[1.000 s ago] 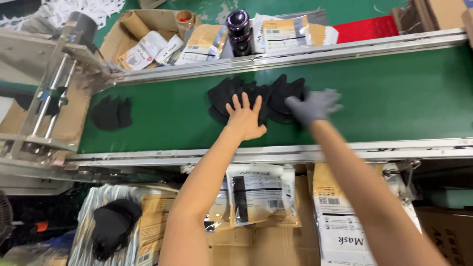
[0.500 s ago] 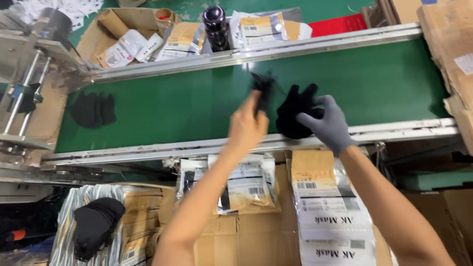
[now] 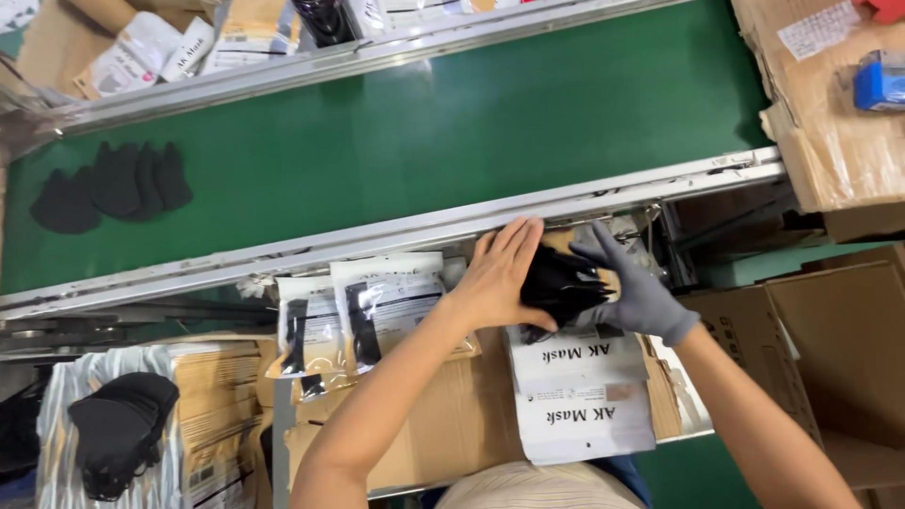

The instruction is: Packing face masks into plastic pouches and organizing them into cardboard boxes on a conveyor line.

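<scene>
A stack of black face masks (image 3: 558,283) is pressed between my two hands, just off the near rail of the green conveyor belt (image 3: 452,141). My bare left hand (image 3: 498,275) lies flat against the stack's left side. On the right side, my right hand (image 3: 630,287) in a grey glove grips the stack. White mask pouches (image 3: 577,396) lie on cardboard directly under the hands. Another fan of black masks (image 3: 111,184) rests on the belt at far left.
Clear packaged mask bags (image 3: 363,306) hang by the near rail. More black masks (image 3: 118,429) sit in a foil bag at lower left. Cardboard boxes (image 3: 830,123) stand at right, one bearing a blue box (image 3: 881,80). Pouches and boxes (image 3: 151,57) line the far side.
Both hands gathered the black masks off the belt and drew them toward me, over the near rail and above the white pouches. The view shifted down and right.
</scene>
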